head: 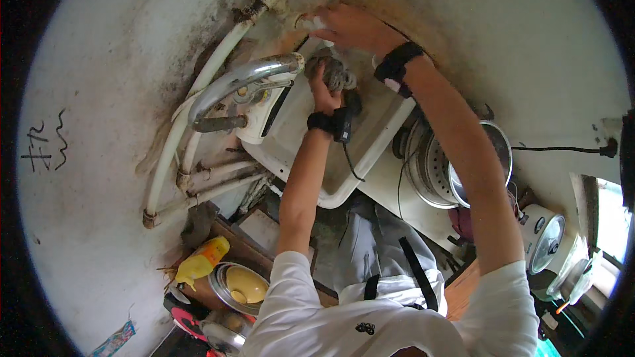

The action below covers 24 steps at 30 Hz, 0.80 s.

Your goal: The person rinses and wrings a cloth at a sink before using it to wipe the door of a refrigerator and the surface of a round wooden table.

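Observation:
Over the far part of a white ceramic sink (354, 168), my left hand (326, 90) grips a grey, bunched cloth (333, 72). My right hand (354, 27) reaches across the sink's far corner by the stained wall. Its fingertips are near or on something small and whitish (317, 22), which I cannot make out. Left of the sink stands a curved chrome faucet (243, 77) with its spout end close to the cloth. Both wrists wear black bands, and a small black device with a cable sits on the left one.
White pipes (213, 69) run along the wall at the left. Steel steamer pots (429, 168) stand on the counter to the right, with a white rice cooker (540, 238) beyond. At lower left, a yellow bottle (203, 263) and a steel basin (223, 282) with a yellow bowl rest on a shelf.

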Tool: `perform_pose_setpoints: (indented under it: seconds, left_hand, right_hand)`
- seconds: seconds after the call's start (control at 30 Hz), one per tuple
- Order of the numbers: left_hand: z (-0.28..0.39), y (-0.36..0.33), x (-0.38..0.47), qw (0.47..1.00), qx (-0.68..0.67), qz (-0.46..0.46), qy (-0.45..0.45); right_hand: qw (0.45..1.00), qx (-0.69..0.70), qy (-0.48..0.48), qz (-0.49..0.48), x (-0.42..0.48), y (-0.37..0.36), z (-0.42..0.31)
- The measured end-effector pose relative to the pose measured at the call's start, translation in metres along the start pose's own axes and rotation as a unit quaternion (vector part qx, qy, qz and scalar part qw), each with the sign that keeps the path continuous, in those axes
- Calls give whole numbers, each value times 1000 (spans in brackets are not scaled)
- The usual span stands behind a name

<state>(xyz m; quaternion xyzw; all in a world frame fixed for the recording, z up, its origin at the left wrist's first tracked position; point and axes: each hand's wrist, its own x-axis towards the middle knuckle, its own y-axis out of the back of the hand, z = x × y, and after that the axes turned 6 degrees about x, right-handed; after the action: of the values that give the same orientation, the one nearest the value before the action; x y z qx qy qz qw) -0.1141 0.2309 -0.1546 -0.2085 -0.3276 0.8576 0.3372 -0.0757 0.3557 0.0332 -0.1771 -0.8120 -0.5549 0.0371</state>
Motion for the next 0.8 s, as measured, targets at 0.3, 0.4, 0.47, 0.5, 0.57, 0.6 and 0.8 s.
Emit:
perform_pose_setpoints:
  seconds: [0.3, 0.4, 0.47, 0.5, 0.57, 0.6, 0.8]
  left_hand:
    - [23, 14, -34, 986, -79, 56, 133]
    - [31, 27, -61, 964, 258, -16, -61]
    - [40, 46, -78, 817, 531, -68, -214]
    - [52, 50, -87, 847, 497, -77, -170]
    - [67, 51, -109, 874, 463, -81, -122]
    - [72, 41, -119, 965, 261, -18, -2]
    - [76, 65, -133, 969, -52, 91, 222]
  right_hand:
    - [972, -193, -121, 52, 25, -13, -16]
    - [981, -175, -82, 1, 25, -22, -5]
    - [987, -134, -34, 84, 13, -32, -7]
    - [981, -93, 14, 169, 9, -35, -11]
    - [988, -97, -22, 118, 6, -24, -19]
    - [989, -112, -62, 69, 5, -18, -17]
    - [972, -160, -137, 105, 29, -33, -22]
